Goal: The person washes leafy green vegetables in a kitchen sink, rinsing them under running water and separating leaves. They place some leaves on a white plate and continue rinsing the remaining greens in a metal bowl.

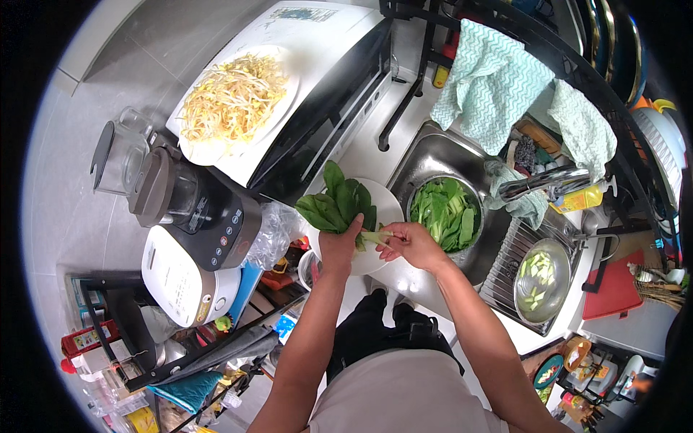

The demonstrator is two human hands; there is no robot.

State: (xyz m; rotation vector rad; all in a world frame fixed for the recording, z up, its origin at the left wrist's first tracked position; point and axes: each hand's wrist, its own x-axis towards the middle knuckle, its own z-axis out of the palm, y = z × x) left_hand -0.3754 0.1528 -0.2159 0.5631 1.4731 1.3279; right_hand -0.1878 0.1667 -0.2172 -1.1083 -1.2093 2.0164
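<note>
A bunch of leafy greens (338, 203), dark leaves pointing away from me, is gripped in my left hand (338, 250) above a white plate (387, 203). My right hand (411, 243) pinches the pale stem end (377, 237) of the greens between thumb and fingers. Just right of the plate, a round metal bowl (481, 216) sits in the stainless steel sink (433, 149). It holds cut green leaves and stalks (445, 214). My hands cover part of the plate.
Bean sprouts (235, 103) lie heaped on a plate atop a white oven (335, 32). A blender (200, 216) and a white appliance (173, 276) stand left. The faucet (541, 184) reaches over the sink, with cloths (492, 76) hanging behind. A bowl of cut pale-green pieces (533, 303) rests on the drying rack (503, 281).
</note>
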